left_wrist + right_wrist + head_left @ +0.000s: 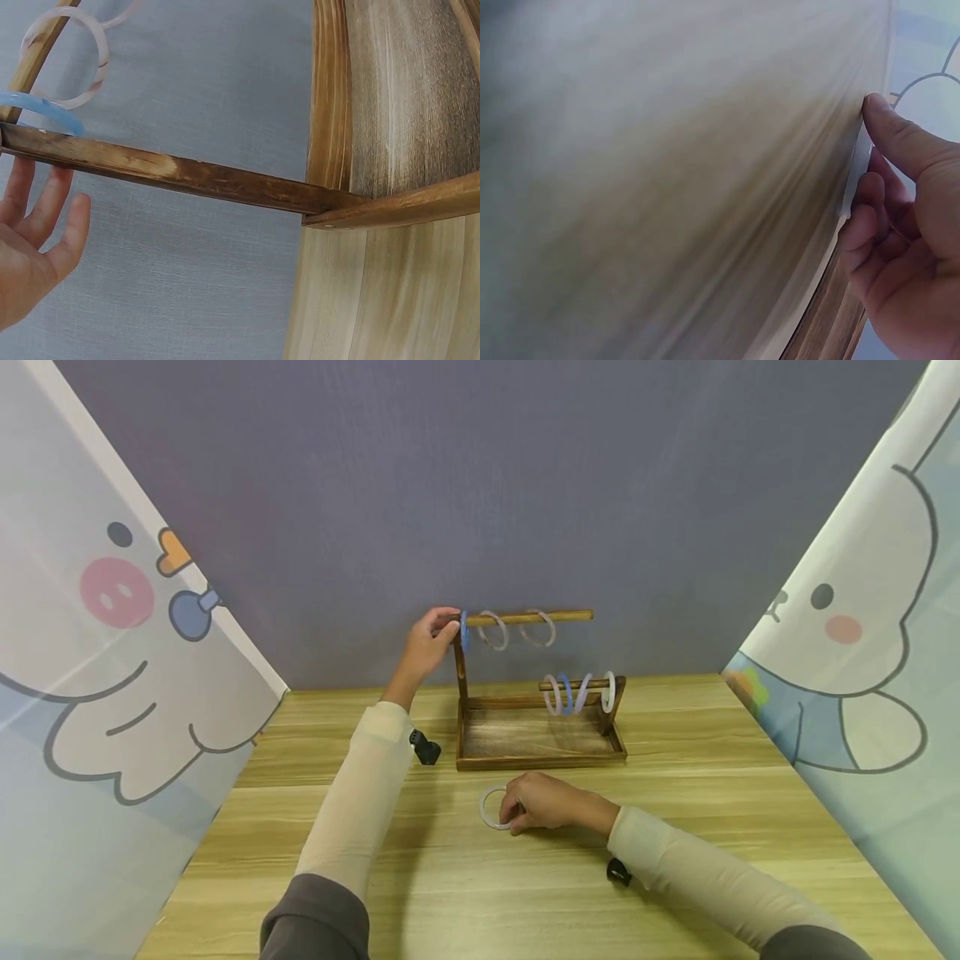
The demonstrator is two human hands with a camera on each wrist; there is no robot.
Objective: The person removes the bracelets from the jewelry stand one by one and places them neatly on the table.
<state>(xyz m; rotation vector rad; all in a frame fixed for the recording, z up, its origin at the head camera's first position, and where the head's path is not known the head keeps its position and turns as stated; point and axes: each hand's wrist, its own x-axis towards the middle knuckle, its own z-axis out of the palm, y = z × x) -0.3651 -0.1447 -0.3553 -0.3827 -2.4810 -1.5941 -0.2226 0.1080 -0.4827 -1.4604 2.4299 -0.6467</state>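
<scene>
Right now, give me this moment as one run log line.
left hand: holding wooden rack | right hand: touching white bangle on table | hanging bangles: on both bars

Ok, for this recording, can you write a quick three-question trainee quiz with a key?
1. Where is the left hand?
A) On the rack's tray
B) At the top of the tall post of the brown wooden rack
C) Flat on the tabletop
2. True or false: the whitish ring-shaped bangle at the right hand hangs on the rack's upper bar.
3. How many bangles hang on the rack's short wooden lower bar?

Key:
1. B
2. False; it is down at the pale wood-grain tabletop.
3. Four
</scene>
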